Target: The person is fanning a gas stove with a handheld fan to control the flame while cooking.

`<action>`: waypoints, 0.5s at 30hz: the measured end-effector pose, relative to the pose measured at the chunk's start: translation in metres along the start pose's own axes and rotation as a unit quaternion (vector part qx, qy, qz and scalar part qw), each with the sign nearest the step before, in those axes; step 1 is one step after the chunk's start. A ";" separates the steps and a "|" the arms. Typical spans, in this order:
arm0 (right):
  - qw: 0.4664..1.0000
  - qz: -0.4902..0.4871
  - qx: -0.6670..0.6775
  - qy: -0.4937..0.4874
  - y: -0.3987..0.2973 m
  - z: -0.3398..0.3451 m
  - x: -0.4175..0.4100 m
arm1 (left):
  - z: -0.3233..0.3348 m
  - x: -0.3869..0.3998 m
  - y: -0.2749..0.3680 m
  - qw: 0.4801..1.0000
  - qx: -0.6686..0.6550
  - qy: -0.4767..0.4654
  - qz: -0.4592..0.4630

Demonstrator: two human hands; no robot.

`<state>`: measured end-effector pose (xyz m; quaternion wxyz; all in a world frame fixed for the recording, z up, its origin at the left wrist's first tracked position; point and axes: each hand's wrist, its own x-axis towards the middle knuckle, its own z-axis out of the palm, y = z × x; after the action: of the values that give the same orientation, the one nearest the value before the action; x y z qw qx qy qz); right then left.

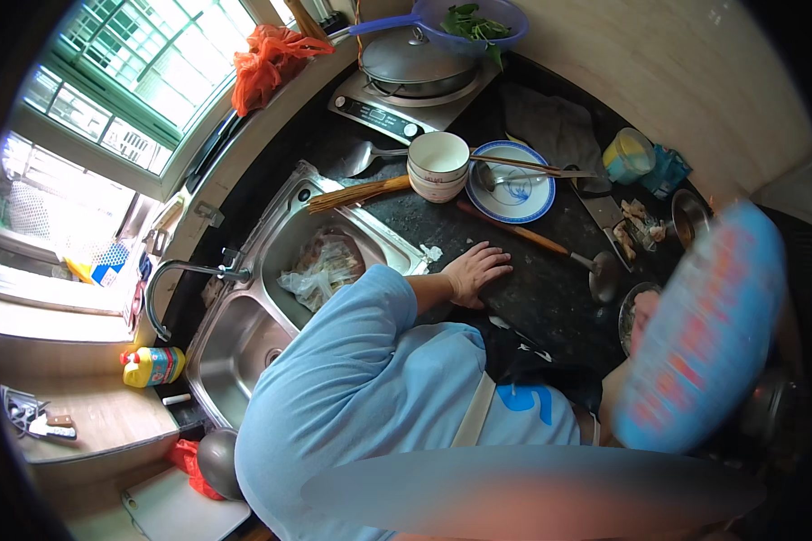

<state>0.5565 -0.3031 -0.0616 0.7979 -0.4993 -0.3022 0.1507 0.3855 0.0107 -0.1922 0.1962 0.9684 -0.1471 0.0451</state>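
Note:
Palm down on the black countertop (548, 284), my left hand (477, 274) rests with its fingers apart, holding nothing. My right hand (643, 314) is at a round bowl (626, 321) on the right; a blurred blue thing with reddish marks (707, 331) covers much of it, so its grip cannot be made out. A ladle with a wooden handle (602, 277) lies between the hands. Beyond it are a blue-rimmed plate (514, 206) holding a spoon, stacked bowls (440, 155) and a bundle of thin sticks (358, 194). A knife (599, 209) lies beside pale food pieces (639, 226).
On the left is a double steel sink (243, 351) with a curved faucet (176, 267) and a plastic bag of food (325, 270). A lidded pan (416, 64) sits on a cooker at the back, near a purple strainer (474, 24) with green leaves. A metal bowl (689, 209) stands at right.

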 end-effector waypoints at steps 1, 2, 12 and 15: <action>0.962 0.068 -0.208 0.164 0.007 0.003 -0.003 | -0.001 -0.004 0.001 1.000 0.003 0.002 -0.003; 0.908 0.079 -0.390 0.127 0.009 0.004 0.001 | -0.002 -0.009 0.003 1.000 0.009 -0.009 -0.025; 0.962 -0.020 -0.271 0.029 -0.009 0.044 0.018 | 0.002 -0.007 -0.001 1.000 0.021 -0.010 -0.019; 0.785 -0.041 -0.613 0.078 -0.019 0.045 0.013 | -0.004 -0.005 0.006 0.997 0.029 -0.047 -0.044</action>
<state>0.5367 -0.2732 -0.0259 0.3502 -0.8804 -0.2882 -0.1386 0.3790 0.0088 -0.1870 0.1623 0.9804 -0.1119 -0.0054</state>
